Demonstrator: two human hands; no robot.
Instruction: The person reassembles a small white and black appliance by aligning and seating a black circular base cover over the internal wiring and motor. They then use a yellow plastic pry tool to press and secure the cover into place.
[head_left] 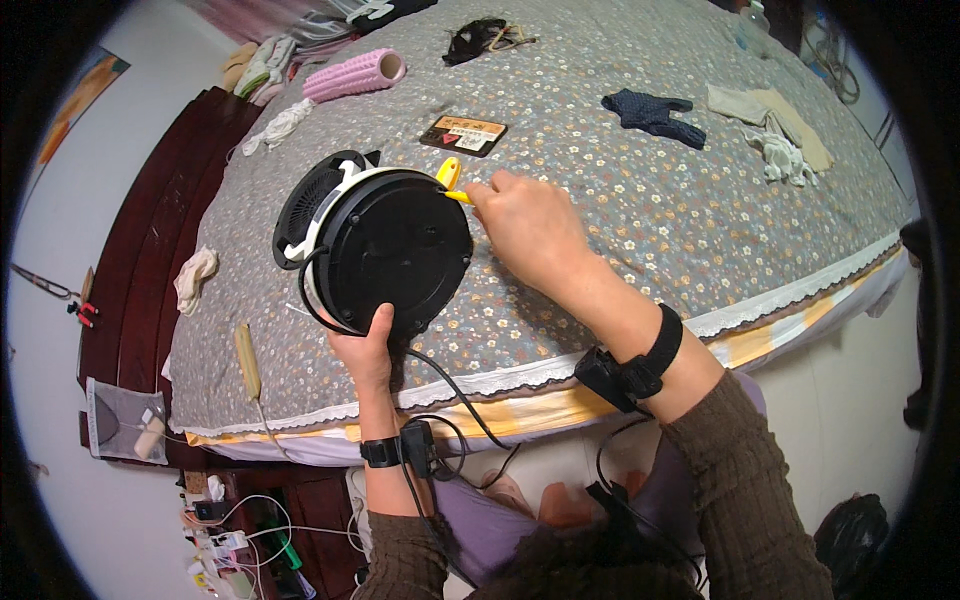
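Note:
A small desk fan lies tipped over on the bed, with the flat black underside of its round base [395, 255] facing me and its dark grille head [318, 205] beyond, on a white bracket. My left hand [365, 345] grips the base at its lower left rim, thumb on the black underside. At the upper right rim, my right hand [530, 225] is closed round a slim yellow tool [457, 197] whose dark tip meets the base edge. Fingers hide most of that tool, so its exact kind is unclear. A rounded yellow piece [450, 172] shows just behind it.
The bed has a flowered grey cover [560, 110]. On it are a flat dark case [464, 135], a pink foam roller [355, 75], a dark blue cloth [655, 117], pale clothes [775, 125] and a beige stick-like item [247, 362]. A black cord [455, 385] trails from the fan.

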